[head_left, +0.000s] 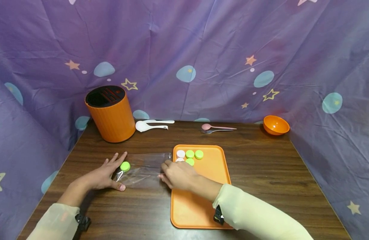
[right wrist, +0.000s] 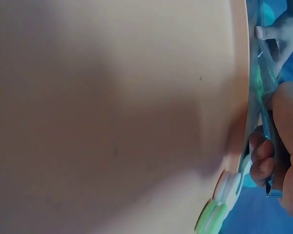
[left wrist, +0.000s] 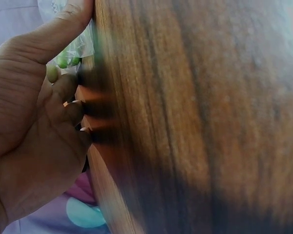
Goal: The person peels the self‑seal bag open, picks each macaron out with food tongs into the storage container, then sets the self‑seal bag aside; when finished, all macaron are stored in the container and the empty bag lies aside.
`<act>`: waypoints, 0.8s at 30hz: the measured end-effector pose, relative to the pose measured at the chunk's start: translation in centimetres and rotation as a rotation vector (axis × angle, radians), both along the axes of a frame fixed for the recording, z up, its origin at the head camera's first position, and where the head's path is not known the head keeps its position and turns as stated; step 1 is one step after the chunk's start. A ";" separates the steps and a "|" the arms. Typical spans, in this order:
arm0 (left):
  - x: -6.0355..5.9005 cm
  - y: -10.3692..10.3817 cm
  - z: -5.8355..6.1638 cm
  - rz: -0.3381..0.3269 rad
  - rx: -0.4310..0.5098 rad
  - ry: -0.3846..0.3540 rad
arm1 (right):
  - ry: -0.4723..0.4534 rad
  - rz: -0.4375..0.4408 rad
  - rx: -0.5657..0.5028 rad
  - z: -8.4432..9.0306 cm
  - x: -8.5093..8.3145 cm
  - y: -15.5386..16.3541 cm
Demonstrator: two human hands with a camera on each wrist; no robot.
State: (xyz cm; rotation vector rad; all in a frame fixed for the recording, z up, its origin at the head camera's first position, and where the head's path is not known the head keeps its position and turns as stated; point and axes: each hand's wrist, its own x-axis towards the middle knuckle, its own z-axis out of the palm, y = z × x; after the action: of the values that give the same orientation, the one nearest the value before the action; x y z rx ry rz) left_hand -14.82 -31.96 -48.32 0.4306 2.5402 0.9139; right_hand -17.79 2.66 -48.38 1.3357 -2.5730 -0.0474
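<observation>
A clear plastic bag (head_left: 143,169) lies flat on the brown table (head_left: 262,166), left of the orange tray (head_left: 202,200). Inside it, near its left end, is one green cap (head_left: 125,166). My left hand (head_left: 106,175) rests flat on the table with its fingers spread, and its thumb presses the bag's left edge (left wrist: 83,44). My right hand (head_left: 178,174) pinches the bag's right edge, with fingers (right wrist: 263,163) curled round the film (right wrist: 263,102). On the tray's far left corner lie a pink cap (head_left: 180,153) and three green caps (head_left: 194,155).
An orange cylindrical holder (head_left: 110,115) stands at the back left. Two white spoons (head_left: 151,126) lie beside it. A pink spoon (head_left: 217,127) over a grey one lies at the back middle, and an orange bowl (head_left: 275,125) at the back right. Purple starred cloth (head_left: 202,50) surrounds the table.
</observation>
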 end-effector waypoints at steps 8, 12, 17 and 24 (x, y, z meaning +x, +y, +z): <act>-0.1 0.1 0.1 0.013 -0.029 -0.005 | -0.002 -0.005 0.019 -0.2 -0.1 -0.8; -0.2 -0.3 -0.5 0.011 -0.020 0.011 | 0.028 -0.013 0.027 -0.3 0.1 -1.0; -0.3 -0.5 -0.8 -0.004 0.030 0.008 | 0.046 -0.022 0.023 -0.4 0.1 -1.1; -0.4 -0.4 -1.1 0.010 0.037 0.005 | 0.042 -0.016 0.014 -0.3 0.0 -0.9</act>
State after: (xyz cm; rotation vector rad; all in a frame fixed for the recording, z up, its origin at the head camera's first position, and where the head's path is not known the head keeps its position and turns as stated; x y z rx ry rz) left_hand -15.23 -32.31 -49.42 0.4319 2.5353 0.9664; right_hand -17.78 1.78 -48.65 1.3055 -2.5532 -0.0952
